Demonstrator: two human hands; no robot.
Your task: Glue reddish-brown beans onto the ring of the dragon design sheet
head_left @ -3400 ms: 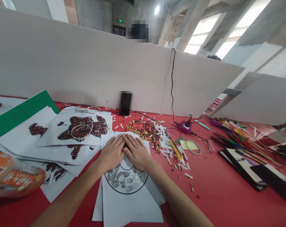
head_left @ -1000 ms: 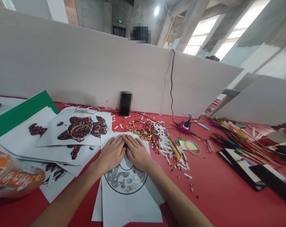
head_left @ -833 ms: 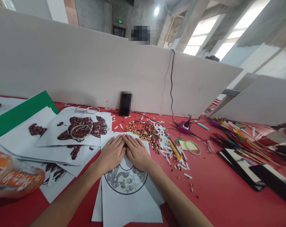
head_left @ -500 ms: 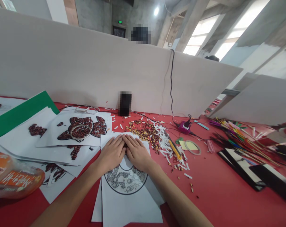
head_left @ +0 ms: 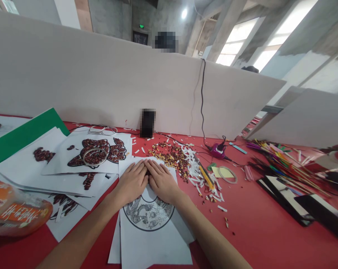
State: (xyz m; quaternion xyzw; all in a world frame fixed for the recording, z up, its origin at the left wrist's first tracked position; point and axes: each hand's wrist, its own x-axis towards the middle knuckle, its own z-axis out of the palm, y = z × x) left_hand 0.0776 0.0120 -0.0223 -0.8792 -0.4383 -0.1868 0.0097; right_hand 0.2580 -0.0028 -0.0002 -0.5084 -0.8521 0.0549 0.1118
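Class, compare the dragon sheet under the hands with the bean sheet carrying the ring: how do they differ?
The dragon sheet shows a round black-line drawing, while the bean sheet has an animal-like shape filled with dark red beans. The left hand and right hand lie on the dragon sheet; a ring lies on the bean sheet. Both are white paper with black lines.

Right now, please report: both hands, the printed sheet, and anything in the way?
Left hand, right hand: palms down on printed sheet, side by side. Circular drawing partly covered. Seeds close by the right hand; yellow cutter farther right.
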